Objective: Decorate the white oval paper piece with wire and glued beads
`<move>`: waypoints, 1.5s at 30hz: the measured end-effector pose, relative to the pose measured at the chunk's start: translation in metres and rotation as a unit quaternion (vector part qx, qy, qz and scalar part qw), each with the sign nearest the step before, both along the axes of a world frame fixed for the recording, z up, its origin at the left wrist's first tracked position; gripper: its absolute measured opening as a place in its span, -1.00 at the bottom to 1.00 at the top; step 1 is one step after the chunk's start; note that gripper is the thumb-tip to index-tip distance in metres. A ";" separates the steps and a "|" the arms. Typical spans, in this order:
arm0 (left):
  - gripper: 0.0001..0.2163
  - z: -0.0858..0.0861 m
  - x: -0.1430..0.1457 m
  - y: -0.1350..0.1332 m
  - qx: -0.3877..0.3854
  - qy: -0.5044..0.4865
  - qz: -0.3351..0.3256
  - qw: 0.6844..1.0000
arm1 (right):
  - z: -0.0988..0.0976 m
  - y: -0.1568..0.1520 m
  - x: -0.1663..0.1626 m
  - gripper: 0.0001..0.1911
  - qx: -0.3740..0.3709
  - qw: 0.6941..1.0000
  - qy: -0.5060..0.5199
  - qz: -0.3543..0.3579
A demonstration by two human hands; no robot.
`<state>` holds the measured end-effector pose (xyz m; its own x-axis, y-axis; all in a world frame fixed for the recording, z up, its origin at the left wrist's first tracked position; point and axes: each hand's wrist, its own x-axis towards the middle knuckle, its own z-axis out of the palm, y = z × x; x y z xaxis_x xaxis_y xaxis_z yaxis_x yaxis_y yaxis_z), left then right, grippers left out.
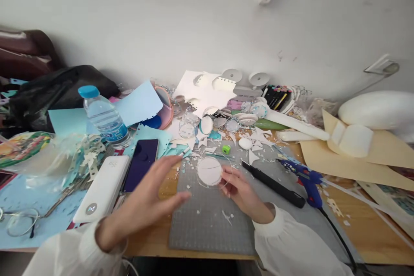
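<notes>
Between the fingers of my right hand is a white paper disc, with thin wire loops around its edge. It hangs over the grey cutting mat. My left hand is raised left of the disc, thumb and fingers spread, touching nothing I can see. Right of my right hand a black craft knife lies on the mat. A small green pencil sharpener-like block and a round white piece lie behind the disc, among white paper scraps.
A blue glue gun with a black cord lies at right. To the left are a phone, a white power bank, a water bottle and glasses. Cut paper sheets and pens crowd the back by the wall.
</notes>
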<state>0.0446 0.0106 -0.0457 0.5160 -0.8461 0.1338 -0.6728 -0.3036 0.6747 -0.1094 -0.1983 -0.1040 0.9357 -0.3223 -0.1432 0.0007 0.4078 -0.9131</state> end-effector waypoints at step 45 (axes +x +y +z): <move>-0.37 -0.057 -0.024 -0.051 -0.192 0.535 -0.136 0.812 | 0.011 0.022 -0.013 -0.57 -0.580 0.762 -0.260 -0.127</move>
